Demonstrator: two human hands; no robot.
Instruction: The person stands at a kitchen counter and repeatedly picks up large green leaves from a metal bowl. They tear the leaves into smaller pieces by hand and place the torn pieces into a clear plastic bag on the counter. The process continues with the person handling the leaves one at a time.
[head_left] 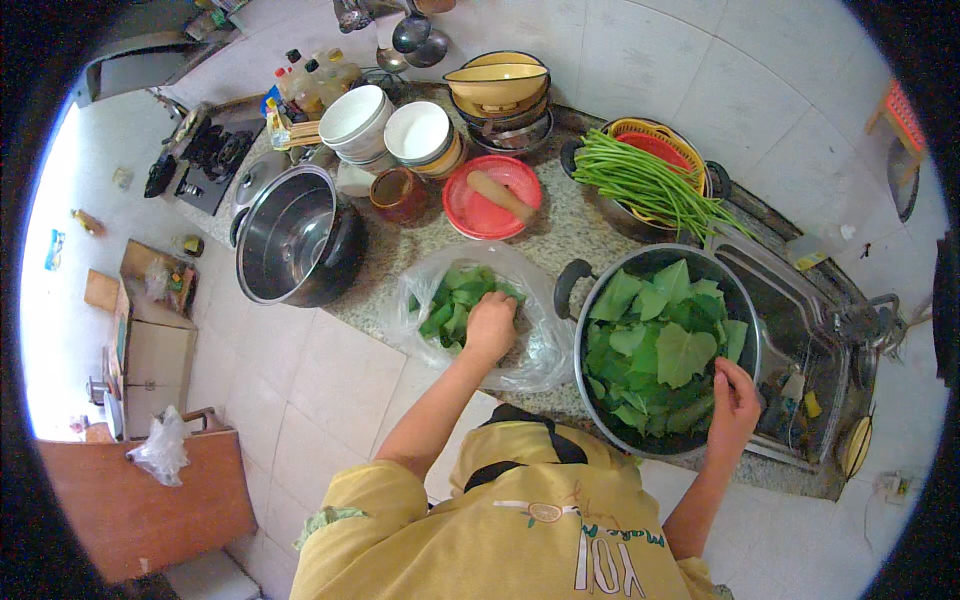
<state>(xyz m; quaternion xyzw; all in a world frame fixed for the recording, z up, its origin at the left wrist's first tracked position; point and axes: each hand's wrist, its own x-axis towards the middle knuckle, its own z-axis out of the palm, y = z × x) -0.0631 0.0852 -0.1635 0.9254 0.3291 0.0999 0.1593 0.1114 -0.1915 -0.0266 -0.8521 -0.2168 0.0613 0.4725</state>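
— Two hands, doing what?
— Left hand (490,325) reaches into a clear plastic bag (540,350) of green leaves (450,300) on the bench (570,235), fingers curled over them. Right hand (733,405) pinches leaves in the large pot (600,400); grip unclear.

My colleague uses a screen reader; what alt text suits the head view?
Left hand reaches into a clear plastic bag of green leaves on a granite counter; right hand rests on the rim of a large leaf-filled pot.

Bag of leaves (462,300) left of leaf-filled pot (662,345), sink (800,330) right, plate (490,195) behind.
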